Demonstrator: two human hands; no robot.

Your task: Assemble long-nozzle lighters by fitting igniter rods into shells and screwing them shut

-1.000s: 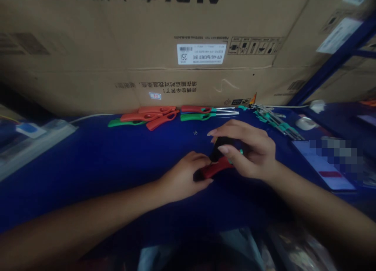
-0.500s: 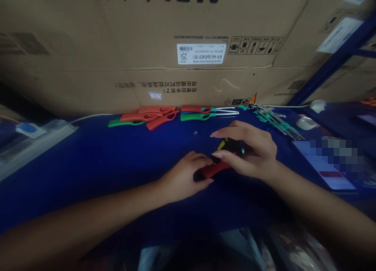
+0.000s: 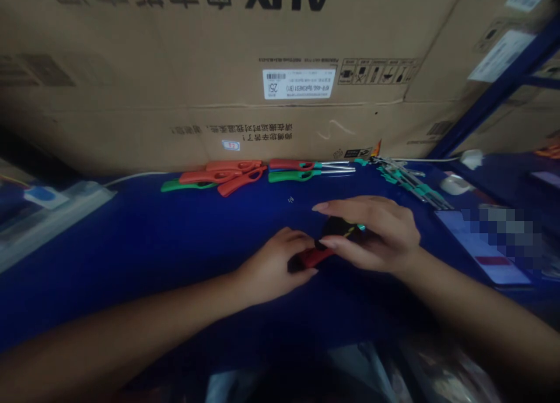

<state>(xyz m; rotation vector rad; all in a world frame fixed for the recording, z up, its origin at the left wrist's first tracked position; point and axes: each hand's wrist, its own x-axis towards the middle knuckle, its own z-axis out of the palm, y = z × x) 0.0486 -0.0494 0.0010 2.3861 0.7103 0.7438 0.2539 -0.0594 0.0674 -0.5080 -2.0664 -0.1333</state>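
Note:
My left hand is closed around the red handle of a lighter, low over the blue table. The lighter's far end is hidden by my right hand. My right hand curls, thumb below and fingers above, around a dark tool with yellow marks, its exact kind unclear. This tool is at the upper side of the red handle. A bit of turquoise shows between the right fingers. Two tiny metal pieces lie on the table beyond my hands.
Orange lighter handles lie at the back, beside red and green long-nosed lighters. Metal rods with turquoise parts are heaped at right, near a white roll and a phone. A large cardboard box stands behind.
The dark tool has turned in my right fingers, so its yellow marks show elsewhere. My right hand has shifted slightly down and right. The left hand keeps its hold on the lighter.

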